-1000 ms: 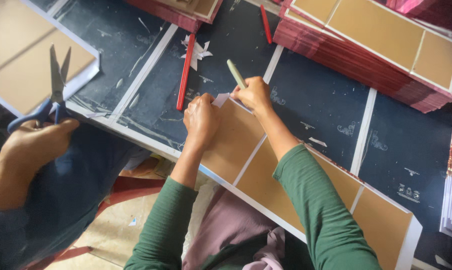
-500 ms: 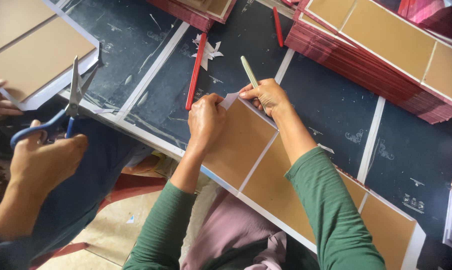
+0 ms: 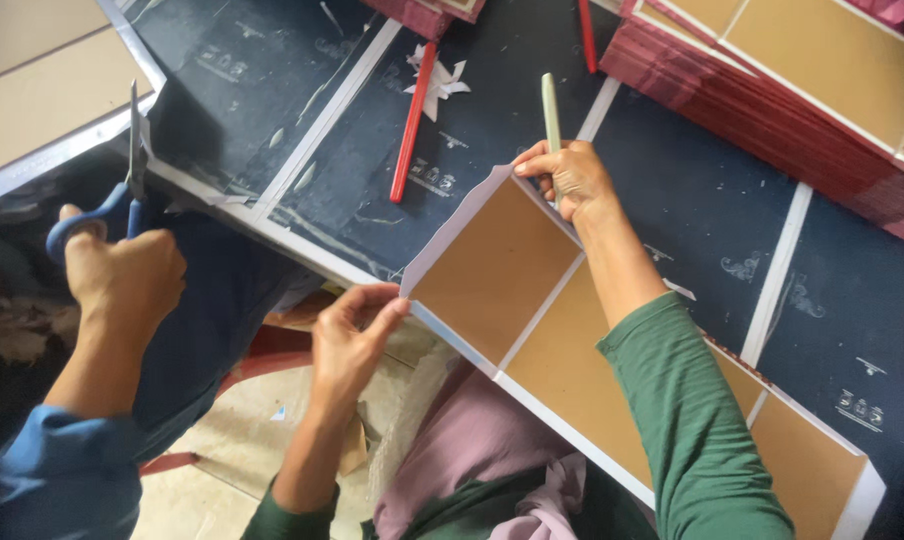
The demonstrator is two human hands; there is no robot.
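A long brown board panel with white paper borders (image 3: 502,260) lies across the dark table edge and over my lap. My left hand (image 3: 350,345) pinches its near left corner, off the table edge. At the far corner, my right hand (image 3: 570,178) grips a pale green stick (image 3: 550,100) and presses on the raised white flap there. Both my sleeves are green.
A co-worker's hand (image 3: 122,280) in a blue sleeve holds blue-handled scissors (image 3: 132,150) at the left, cutting by another brown board (image 3: 32,100). A red stick (image 3: 413,120) lies on the dark patterned table (image 3: 672,150). A stack of red-edged boards (image 3: 772,90) fills the top right.
My left hand has come off the top of the board and dropped to its near left corner. The co-worker's scissors hand has shifted. My right hand stays at the far corner.
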